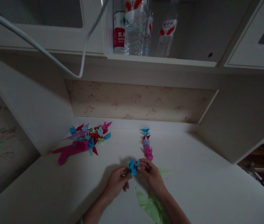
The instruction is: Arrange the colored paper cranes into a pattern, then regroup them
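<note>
both hands (117,182) (149,173) pinch a small, bright blue, crumpled-looking folded paper (133,167).

The blue folded piece (133,167) is matt paper with crisp creases. Matt paper also makes up the row of small folded pieces (148,151) beyond it and the multicoloured pile (78,147) at far left. The pale green pieces (151,207) at near right look like thin, smooth paper with a dull surface. The white counter (192,186) is smooth and mostly matt. Above, the bottles (135,34) are clear, glossy plastic, ribbed in places. The floral wallpaper (127,102) looks matt; the white tube (40,48) looks like smooth plastic
</note>
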A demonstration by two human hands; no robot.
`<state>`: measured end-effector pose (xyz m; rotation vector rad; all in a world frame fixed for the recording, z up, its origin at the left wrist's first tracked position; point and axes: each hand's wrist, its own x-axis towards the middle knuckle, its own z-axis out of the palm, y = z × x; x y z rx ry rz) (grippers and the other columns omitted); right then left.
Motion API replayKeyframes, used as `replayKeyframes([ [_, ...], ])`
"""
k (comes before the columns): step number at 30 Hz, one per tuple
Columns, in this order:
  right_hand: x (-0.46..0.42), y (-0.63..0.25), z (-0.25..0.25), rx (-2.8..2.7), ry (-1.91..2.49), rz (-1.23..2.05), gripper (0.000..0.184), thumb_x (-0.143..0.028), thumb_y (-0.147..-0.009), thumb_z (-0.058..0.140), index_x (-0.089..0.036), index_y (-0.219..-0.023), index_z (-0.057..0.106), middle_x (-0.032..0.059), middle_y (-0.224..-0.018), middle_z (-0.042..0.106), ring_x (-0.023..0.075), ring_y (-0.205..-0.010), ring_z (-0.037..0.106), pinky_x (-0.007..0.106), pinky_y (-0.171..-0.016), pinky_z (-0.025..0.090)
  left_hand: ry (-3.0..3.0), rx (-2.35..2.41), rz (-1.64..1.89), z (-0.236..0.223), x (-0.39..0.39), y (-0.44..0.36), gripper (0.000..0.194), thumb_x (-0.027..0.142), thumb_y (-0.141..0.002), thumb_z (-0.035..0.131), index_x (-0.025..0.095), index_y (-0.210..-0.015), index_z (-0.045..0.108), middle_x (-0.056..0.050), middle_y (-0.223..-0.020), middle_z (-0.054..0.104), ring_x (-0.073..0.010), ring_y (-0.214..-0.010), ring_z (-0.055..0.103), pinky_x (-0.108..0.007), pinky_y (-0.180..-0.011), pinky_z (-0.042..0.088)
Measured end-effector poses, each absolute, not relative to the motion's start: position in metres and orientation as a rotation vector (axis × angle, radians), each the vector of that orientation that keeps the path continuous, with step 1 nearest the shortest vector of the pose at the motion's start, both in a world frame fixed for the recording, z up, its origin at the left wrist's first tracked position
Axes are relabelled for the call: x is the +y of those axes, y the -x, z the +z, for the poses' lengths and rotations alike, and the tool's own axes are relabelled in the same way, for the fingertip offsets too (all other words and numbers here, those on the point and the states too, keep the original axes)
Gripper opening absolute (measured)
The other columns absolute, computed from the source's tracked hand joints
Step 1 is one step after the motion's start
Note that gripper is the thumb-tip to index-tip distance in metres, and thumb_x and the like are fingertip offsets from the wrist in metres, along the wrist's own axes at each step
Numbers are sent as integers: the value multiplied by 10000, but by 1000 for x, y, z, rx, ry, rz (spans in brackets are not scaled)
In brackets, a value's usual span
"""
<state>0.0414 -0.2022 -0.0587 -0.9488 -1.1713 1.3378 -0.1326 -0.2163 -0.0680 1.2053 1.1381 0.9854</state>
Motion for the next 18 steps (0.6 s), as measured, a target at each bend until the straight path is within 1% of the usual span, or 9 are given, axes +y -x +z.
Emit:
replayKeyframes([
  [2,-204,-39,-62,-1226,978,1316,357,-389,-680,781,-202,-953,648,29,-836,689,166,-765,611,288,-727,468,-1179,1165,1003,-66,-216,134,307,391,-708,649,116,-842,617,-26,-754,645,-78,-412,539,-180,-338,365],
  [4,-207,-35,-65,-1272,1020,1292,312,-423,-706,753,-184,-888,669,6,-726,641,137,-676,559,254,-642,432,-1162,1189,1018,-62,-217,134,322,405,-707,646,114,-844,623,-37,-765,659,-83,-425,546,-176,-337,354],
  [7,-212,-29,-65,-1291,1034,1328,359,-502,-761,677,-158,-866,684,-10,-630,562,116,-583,490,242,-554,378,-1154,1199,1045,-57,-219,135,343,430,-719,636,114,-852,632,-54,-784,676,-101,-472,576,-174,-354,364],
  [11,-213,-27,-63,-1261,1035,1382,419,-534,-803,617,-140,-927,688,-1,-628,552,115,-565,484,246,-543,363,-1167,1162,1050,-56,-219,135,321,398,-744,613,109,-878,655,-65,-790,687,-128,-544,610,-179,-380,388],
  [15,-212,-28,-65,-1269,1042,1416,395,-505,-781,659,-141,-930,695,-27,-583,497,91,-517,422,227,-495,314,-1171,1169,1039,-57,-219,135,274,332,-736,612,106,-875,679,-59,-765,686,-126,-531,599,-181,-373,374],
  [18,-212,-27,-66,-1252,1015,1431,372,-490,-778,668,-154,-935,688,-39,-579,470,87,-510,414,224,-489,317,-1175,1174,1033,-57,-219,135,258,313,-721,627,107,-863,688,-57,-763,686,-121,-519,593,-181,-373,362],
])
